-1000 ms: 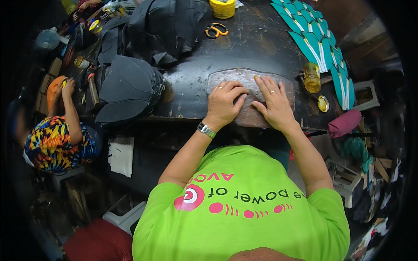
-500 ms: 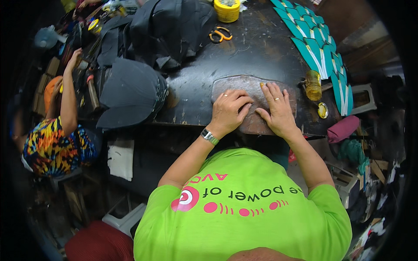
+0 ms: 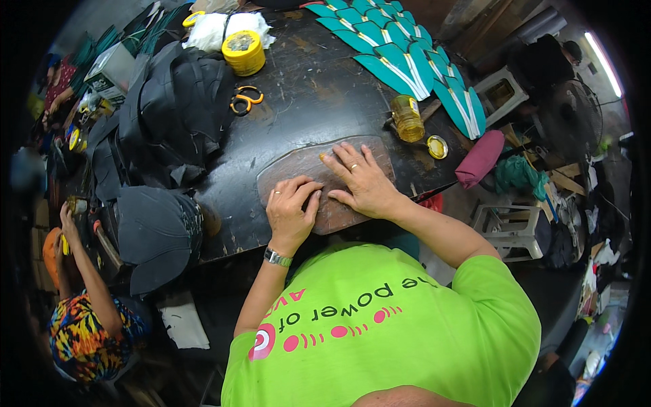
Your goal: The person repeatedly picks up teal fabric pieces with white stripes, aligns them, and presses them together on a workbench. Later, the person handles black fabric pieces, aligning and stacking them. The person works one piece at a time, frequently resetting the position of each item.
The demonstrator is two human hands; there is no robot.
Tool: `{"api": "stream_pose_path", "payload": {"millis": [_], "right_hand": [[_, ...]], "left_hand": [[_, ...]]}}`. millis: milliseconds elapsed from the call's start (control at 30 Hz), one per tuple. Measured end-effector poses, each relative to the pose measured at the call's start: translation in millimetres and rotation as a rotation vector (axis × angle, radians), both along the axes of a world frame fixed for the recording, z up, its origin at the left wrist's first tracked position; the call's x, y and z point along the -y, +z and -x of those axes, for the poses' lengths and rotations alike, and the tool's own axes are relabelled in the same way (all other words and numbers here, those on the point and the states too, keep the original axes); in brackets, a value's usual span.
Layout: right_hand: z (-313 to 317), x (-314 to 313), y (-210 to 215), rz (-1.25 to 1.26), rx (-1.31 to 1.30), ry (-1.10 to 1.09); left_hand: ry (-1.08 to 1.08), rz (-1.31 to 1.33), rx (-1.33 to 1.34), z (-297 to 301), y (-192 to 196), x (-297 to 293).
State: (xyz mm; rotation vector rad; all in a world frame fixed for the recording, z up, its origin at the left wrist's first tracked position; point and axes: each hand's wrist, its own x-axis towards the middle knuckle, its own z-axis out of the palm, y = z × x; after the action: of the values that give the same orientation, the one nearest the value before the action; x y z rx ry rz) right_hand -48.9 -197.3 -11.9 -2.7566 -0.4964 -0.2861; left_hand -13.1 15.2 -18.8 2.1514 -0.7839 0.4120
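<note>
Nearest: person's lime-green printed T-shirt (image 3: 380,332), then both hands, palms down on the brown flat board with a curved far edge (image 3: 288,168). Board lies flat at the near edge of the black scuffed worktop (image 3: 291,95).

Left hand (image 3: 293,209): fingers bent, thumb close to index, tips on board. Can't tell if anything thin is under or between them. Right hand (image 3: 359,180): fingers extended, thumb out, resting on board, nothing visibly gripped. Yellow spot at its index fingertip.

Looks like close fingertip work on the board. My read: let right palm anchor, left tips do fine work; even, light pressure. Board sits right at the edge, so push down rather than toward the body, or it could slip. Check the yellow spot, may smear.

Left of board: stack of dark grey curved fabric pieces (image 3: 152,230). Right, beyond board: glass jar with amber residue (image 3: 408,121), round lid (image 3: 437,147) just beside it. Farther: orange-handled scissors (image 3: 248,100), yellow round tub (image 3: 243,54), overlapping teal panels with white strips (image 3: 388,57).
</note>
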Motion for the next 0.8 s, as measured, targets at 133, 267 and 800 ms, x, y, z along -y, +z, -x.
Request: {"api": "stream_pose_path", "payload": {"millis": [133, 267, 800], "right_hand": [[0.1, 0.1, 1.0, -0.010, 0.013, 0.010], [0.3, 0.2, 1.2, 0.025, -0.016, 0.011], [-2.5, 1.2, 1.2, -0.031, -0.022, 0.016]], "left_hand": [[0.013, -0.009, 0.005, 0.2, 0.4, 1.4], [0.025, -0.015, 0.003, -0.4, 0.1, 2.8], [-0.291, 0.245, -0.563, -3.0, 97.3, -36.5]]}}
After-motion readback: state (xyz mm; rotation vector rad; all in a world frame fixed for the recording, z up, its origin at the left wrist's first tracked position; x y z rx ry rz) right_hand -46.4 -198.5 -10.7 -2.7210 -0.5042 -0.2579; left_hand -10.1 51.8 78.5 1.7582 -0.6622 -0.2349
